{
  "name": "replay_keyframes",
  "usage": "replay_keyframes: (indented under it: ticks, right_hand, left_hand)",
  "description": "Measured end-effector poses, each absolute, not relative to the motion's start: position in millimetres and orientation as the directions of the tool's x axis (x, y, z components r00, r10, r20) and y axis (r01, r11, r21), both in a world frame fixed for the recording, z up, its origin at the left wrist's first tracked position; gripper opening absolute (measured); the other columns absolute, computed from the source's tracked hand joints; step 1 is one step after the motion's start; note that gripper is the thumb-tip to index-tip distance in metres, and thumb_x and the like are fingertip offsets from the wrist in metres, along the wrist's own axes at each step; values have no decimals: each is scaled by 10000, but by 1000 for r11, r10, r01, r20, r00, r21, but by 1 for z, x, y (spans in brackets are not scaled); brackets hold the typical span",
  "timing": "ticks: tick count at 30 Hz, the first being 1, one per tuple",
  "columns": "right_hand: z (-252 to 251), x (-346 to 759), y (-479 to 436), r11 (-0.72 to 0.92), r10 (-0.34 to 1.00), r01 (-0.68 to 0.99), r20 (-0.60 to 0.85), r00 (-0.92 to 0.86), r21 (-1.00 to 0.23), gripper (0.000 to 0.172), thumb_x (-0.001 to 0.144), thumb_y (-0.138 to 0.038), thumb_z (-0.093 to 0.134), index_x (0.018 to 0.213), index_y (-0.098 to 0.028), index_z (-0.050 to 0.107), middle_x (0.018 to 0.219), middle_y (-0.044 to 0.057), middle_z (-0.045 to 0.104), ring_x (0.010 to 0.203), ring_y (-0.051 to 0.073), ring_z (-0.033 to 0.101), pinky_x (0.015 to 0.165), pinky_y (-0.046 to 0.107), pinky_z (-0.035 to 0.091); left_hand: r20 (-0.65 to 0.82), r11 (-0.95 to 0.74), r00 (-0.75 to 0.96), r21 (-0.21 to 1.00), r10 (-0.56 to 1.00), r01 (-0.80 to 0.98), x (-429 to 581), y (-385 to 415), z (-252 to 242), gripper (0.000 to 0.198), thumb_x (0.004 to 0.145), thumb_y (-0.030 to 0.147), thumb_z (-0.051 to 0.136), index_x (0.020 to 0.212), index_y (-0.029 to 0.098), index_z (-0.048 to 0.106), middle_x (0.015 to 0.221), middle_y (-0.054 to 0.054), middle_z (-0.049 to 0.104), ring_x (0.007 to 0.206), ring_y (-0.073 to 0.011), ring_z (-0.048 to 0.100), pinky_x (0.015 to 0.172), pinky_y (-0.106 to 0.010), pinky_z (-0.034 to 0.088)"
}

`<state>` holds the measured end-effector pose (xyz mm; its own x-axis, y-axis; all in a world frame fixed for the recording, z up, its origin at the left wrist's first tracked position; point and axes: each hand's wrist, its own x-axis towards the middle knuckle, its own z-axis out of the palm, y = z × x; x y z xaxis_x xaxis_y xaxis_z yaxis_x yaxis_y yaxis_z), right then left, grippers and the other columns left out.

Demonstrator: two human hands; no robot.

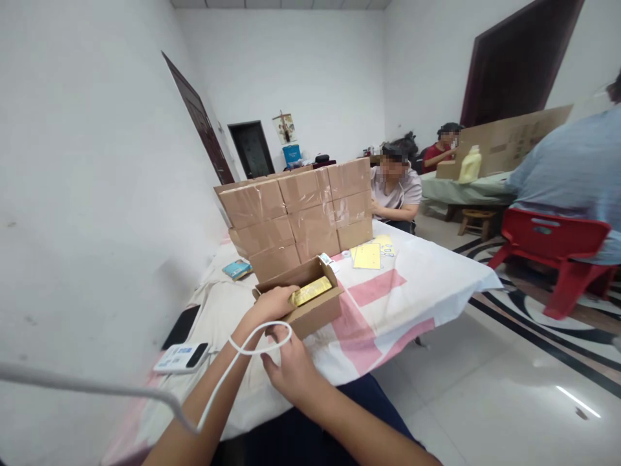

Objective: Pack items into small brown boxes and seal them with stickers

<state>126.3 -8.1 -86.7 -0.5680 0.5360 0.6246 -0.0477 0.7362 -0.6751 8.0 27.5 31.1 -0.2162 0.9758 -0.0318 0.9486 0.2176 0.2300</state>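
White walls and a glossy tiled floor surround a table (388,285) draped in a white cloth with pink bands, seen from the head camera. Much is hard to read: a white cable (228,369) loops across the left forearm and blurs out toward the lower left edge, the forearms are cut off by the bottom of the frame, and the print on the small things near the table's left edge cannot be made out.

An open cardboard box (310,304) sits near the table's front edge, flaps up, with a yellow packet (311,291) lying inside it along its length. The left hand (272,303) rests on the box's near left rim, fingers curled together over the edge and touching the end of the packet; whether they pinch it cannot be told. The right hand (291,369) lies just before the box's front wall, fingers bent loosely together, their tips hidden beneath the cable and the box.

Behind the open box, a stack of taped cartons (301,213) stands as a wall three rows high. Yellow sheets (367,255) lie beside it toward the far right corner. At the left edge lie a white device (182,357), a dark phone (180,327) and a blue packet (237,268). Other people sit beyond, near a red chair (557,252).
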Motion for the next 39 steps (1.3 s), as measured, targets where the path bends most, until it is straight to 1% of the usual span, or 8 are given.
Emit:
replay_keyframes:
  ticks: [8, 16, 20, 23, 26, 28, 32, 39]
  right_hand:
    - [-88, 133, -3, 737, 534, -107, 672, -513, -667, 329, 878, -153, 580, 1203, -197, 569, 1076, 100, 652, 1021, 246, 661, 915, 395, 555]
    - [-87, 137, -4, 748, 533, -109, 691, -489, -654, 360, 847, -144, 581, 1204, -186, 571, 1069, 114, 664, 1001, 251, 677, 883, 389, 574]
    - [-83, 145, -3, 782, 487, -152, 745, -455, -604, 493, 870, -165, 578, 1357, -184, 504, 1124, 128, 659, 1034, 245, 667, 900, 383, 571]
    - [-70, 159, 33, 822, 520, -125, 821, -237, -556, 534, 896, -215, 581, 1416, -178, 469, 1054, 114, 655, 977, 247, 648, 880, 416, 563]
    - [-50, 169, 99, 757, 650, -40, 757, -62, -653, 452, 911, -293, 575, 1345, -174, 538, 1204, 163, 619, 1134, 294, 588, 965, 497, 509]
    - [-40, 168, 140, 689, 691, -124, 698, -186, -715, 412, 936, -350, 539, 1311, -182, 573, 1287, 167, 614, 1196, 287, 576, 972, 474, 508]
    - [-41, 161, 172, 599, 633, -205, 614, -471, -774, 399, 944, -388, 540, 1290, -201, 610, 1328, 125, 639, 1196, 254, 603, 967, 423, 510]
    - [-60, 164, 147, 755, 572, -144, 751, -330, -639, 273, 907, -325, 630, 1154, -208, 639, 1169, 95, 670, 1091, 238, 593, 897, 382, 506]
  left_hand:
    - [-101, 356, -353, 10, 930, 935, 5, 31, 27, 374, 937, 411, 621, 1238, 189, 604, 1223, -89, 641, 1066, -219, 639, 929, -456, 558]
    - [-131, 448, -446, -18, 885, 894, 7, 28, 29, 356, 933, 408, 629, 1208, 182, 616, 1205, -86, 647, 1050, -214, 643, 909, -442, 565]
    - [-28, 467, -466, 64, 884, 882, 5, 22, 30, 333, 921, 413, 644, 1151, 171, 636, 1161, -76, 658, 1035, -210, 641, 916, -447, 552]
    - [188, 424, -454, 181, 871, 888, 5, 0, 31, 264, 906, 404, 642, 1092, 218, 656, 1107, -73, 675, 1082, -249, 622, 1027, -510, 468]
    - [461, 365, -482, 323, 745, 873, 5, -28, 21, 273, 921, 471, 559, 1081, 269, 648, 1162, -109, 651, 1237, -333, 534, 1134, -556, 336]
    - [568, 291, -504, 427, 650, 856, 7, -43, 8, 350, 948, 524, 461, 1095, 259, 634, 1187, -122, 627, 1235, -332, 533, 1106, -516, 382]
    - [622, 80, -484, 562, 615, 823, 6, -58, -19, 419, 965, 512, 377, 1149, 247, 644, 1229, -110, 638, 1177, -273, 598, 973, -393, 507]
    - [569, 55, -526, 645, 632, 762, 3, -59, -25, 419, 856, 499, 621, 1227, 312, 674, 1240, -49, 709, 1088, -293, 657, 1014, -451, 494]
